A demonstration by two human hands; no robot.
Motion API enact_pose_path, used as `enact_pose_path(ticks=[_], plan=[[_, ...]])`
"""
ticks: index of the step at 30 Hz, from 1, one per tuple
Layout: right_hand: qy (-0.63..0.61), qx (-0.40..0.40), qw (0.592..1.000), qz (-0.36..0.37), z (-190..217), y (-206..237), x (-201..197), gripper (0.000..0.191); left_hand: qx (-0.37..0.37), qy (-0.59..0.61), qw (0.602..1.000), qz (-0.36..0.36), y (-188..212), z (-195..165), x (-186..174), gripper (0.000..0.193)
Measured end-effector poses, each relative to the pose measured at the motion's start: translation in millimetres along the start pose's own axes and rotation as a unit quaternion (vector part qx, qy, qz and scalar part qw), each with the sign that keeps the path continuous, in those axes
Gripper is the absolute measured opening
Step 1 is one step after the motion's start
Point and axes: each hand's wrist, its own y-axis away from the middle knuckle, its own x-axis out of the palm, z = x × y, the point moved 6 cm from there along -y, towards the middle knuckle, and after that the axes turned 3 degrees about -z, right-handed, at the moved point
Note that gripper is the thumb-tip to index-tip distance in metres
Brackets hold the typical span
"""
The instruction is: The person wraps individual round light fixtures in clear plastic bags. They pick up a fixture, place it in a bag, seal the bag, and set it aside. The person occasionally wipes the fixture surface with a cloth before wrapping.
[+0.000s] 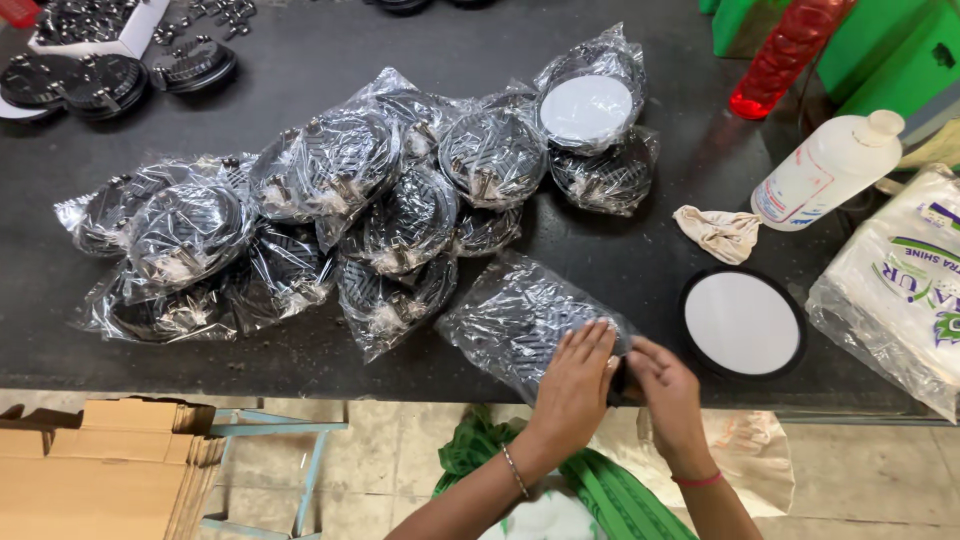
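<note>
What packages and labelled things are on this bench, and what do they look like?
Clear bag: under both hands, holding a dark round part.
Heap of bagged parts: bench middle, crinkly clear plastic.
White bottle: right, lying tilted, with label.
Printed white bag: far right, green and blue print.
Cardboard boxes: floor, lower left, brown.

Bagged disc (520,320) under both hands at table (640,250) edge, bagged pile (340,210) behind-left, bare disc (742,323) right.
</note>
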Motion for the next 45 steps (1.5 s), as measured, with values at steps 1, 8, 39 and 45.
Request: enact_pose_path(ticks=[1,8,39,45], plan=[[-0.029,-0.001,0.998,0.048,-5.0,0.7,10.5,0.043,0.0,0.017,1.0,0.007,-0.7,1.5,-0.1,0.04],[0.033,-0.1,0.993,0.053,-33.4,-15.4,36.2,0.04,0.039,0.044,0.996,0.061,12.8,-6.1,-4.2,0.042],[0.152,-0.04,0.946,0.284,97.9,-51.1,105.4,0.039,-0.208,0.568,0.791,0.091,-66.4,133.5,-95.5,0.015],[0.244,-0.061,0.893,0.374,105.0,-67.3,128.6,0.042,-0.211,0.555,0.801,0.077,-62.6,143.1,-92.1,0.016]])
